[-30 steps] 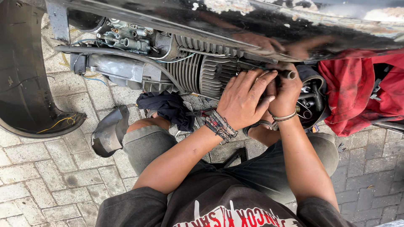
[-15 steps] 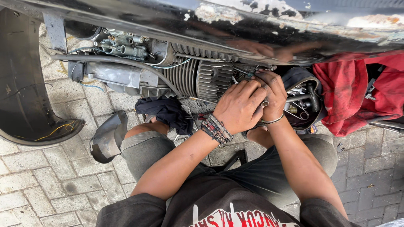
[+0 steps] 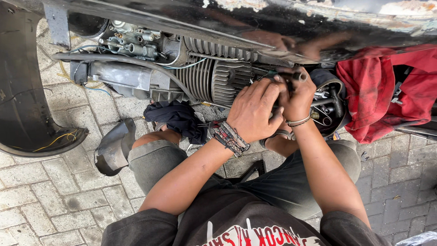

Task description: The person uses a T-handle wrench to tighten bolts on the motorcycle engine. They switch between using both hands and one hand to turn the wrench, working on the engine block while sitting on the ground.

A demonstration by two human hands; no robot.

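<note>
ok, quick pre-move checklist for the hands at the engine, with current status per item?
1. Right hand closed on the dark tool handle: ok.
2. Left hand braced beside it, at the finned cylinder: ok.
3. Tool tip seated on its fastener: cannot tell, hidden behind both hands.
4. Dark rag away from the hands: ok, lying beneath the engine.
5. Red cloth apart from the work spot: ok, draped to the right.
6. Loose wires near the carburettor secured: cannot tell.

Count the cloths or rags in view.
2: a red rag draped at right beside the engine, and a dark cloth on the paving below the cylinder. Others may be hidden.
</note>
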